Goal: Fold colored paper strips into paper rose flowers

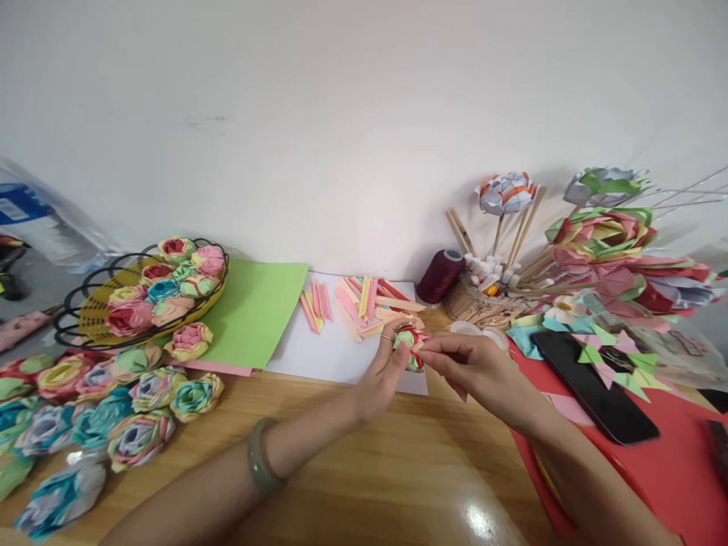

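A small paper flower (407, 339) in green, red and pink is held between both hands near the middle of the view. My left hand (384, 373) has its fingers wrapped round the flower's left side. The fingertips of my right hand (469, 364) pinch at its right edge, on a piece too small to make out. Just behind the hands, folded paper strips (364, 299) in pink, peach, yellow and red lie on a white sheet (318, 356). A smaller group of pink and yellow strips (316, 305) rests to their left.
Finished paper flowers (153, 388) cover the table's left side, beside a yellow basket (94, 322) of more. A green sheet (255, 303) lies near it. At right are a maroon thread spool (440, 277), a holder (483, 307) with sticks and flowers, and a black phone (597, 390).
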A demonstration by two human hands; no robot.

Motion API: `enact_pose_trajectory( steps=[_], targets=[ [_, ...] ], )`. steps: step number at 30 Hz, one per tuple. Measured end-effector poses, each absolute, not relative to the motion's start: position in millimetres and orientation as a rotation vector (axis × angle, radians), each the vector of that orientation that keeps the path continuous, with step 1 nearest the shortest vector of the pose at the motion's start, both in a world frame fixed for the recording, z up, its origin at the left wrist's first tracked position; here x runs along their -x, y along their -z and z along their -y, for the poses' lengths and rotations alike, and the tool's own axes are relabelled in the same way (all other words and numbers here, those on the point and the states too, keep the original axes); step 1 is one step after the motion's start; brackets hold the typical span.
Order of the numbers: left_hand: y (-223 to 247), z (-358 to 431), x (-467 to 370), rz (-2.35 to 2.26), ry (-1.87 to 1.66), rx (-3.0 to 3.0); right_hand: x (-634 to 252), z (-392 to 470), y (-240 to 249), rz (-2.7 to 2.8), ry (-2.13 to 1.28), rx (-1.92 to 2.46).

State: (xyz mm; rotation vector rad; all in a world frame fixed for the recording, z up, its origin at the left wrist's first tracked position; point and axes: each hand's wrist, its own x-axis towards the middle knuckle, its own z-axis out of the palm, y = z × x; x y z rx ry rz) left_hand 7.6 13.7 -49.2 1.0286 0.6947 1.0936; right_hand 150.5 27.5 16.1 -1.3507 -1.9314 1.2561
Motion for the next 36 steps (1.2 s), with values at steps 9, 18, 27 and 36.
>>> enact_pose_trajectory(
  steps=[9, 18, 27, 36],
  targets=[
    [49, -12, -6, -0.693, -1.048, -1.062, -146, -28, -16, 1.808, -1.202, 1.500],
    [50, -12, -6, -0.675, -1.087, -1.117, -144, -27, -13, 1.846, -1.102, 1.478],
    [47, -11, -5, -0.708, -1.077, -1.174, -141, -26, -8, 1.788, -1.120, 1.509],
    [53, -16, -9, -0.539, -1.100, -0.827, -141, -23, -12, 1.942, -1.031, 1.374]
  ],
)
